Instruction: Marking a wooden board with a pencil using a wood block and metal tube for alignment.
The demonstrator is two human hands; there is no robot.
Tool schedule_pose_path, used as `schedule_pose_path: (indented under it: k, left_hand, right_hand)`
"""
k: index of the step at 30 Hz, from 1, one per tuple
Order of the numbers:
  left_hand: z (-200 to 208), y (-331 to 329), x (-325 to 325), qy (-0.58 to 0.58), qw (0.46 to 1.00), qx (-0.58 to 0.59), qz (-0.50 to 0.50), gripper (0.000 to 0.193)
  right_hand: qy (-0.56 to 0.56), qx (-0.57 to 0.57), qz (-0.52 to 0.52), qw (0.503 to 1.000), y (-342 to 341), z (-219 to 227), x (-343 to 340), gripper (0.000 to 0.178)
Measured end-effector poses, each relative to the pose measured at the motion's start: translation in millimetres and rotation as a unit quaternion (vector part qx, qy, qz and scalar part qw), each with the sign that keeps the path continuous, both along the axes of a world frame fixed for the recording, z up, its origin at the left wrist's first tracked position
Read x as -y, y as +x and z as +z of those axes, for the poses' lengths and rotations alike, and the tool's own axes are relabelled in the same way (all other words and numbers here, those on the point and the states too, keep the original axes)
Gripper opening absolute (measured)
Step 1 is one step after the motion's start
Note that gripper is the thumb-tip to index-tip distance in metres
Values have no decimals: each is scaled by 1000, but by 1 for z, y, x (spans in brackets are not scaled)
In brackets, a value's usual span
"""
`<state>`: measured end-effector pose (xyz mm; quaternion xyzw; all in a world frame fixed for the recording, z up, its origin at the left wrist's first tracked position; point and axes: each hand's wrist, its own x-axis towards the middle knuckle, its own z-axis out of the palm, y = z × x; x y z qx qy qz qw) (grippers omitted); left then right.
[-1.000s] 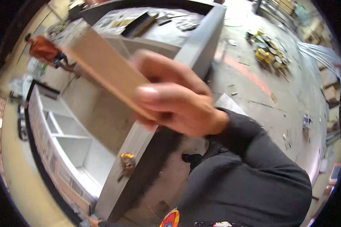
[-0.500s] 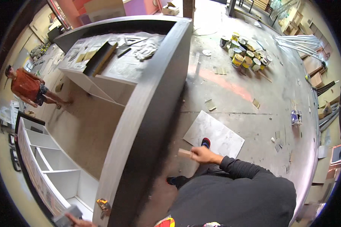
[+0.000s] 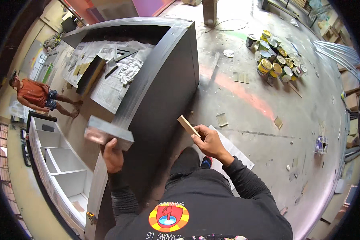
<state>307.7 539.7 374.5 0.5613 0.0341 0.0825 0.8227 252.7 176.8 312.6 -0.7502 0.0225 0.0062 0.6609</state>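
My left hand point(image 3: 113, 155) is raised beside the long black panel point(image 3: 160, 90). It is closed on a grey rectangular block point(image 3: 115, 131), somewhat blurred, with a pinkish side; its exact kind I cannot make out. In front of my body, my right hand point(image 3: 213, 143) pinches a short flat strip of wood point(image 3: 188, 126) between thumb and fingers. The strip is tilted, its free end pointing toward the panel. A yellow and black tape measure point(image 3: 91, 217) rests on the panel's grey edge at the lower left.
White shelving point(image 3: 64, 165) stands at left; a person in an orange shirt point(image 3: 33, 94) stands beyond it. Newspaper point(image 3: 108, 96) and a crumpled cloth point(image 3: 131, 71) lie behind the panel. Several paint cans point(image 3: 276, 69) cluster at the far right. A white sheet point(image 3: 238, 154) lies by my feet.
My left hand has risen from the lower left edge with the grey block, now above the panel's edge. My right hand has moved up slightly with the wood strip. The view has shifted.
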Motion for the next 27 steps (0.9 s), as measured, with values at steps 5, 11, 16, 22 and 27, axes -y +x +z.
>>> schedule_pose_path:
  k: [5, 11, 16, 22, 27]
  left_hand:
    - [-11, 83, 90, 19, 1000, 1, -15, 71]
    - [-52, 202, 162, -85, 994, 67, -30, 70]
    - [-6, 283, 213, -74, 996, 30, 44, 53]
    - [15, 346, 227, 42, 989, 33, 134, 45]
    - [22, 371, 253, 131, 963, -20, 234, 46]
  right_hand:
    - [86, 44, -34, 995, 60, 6, 42, 17]
    - [-109, 181, -37, 977, 206, 48, 112, 11]
    - [-214, 192, -79, 955, 336, 62, 146, 12]
    - [-230, 264, -42, 936, 471, 44, 155, 15]
    - [-257, 291, 54, 920, 534, 15, 148, 14]
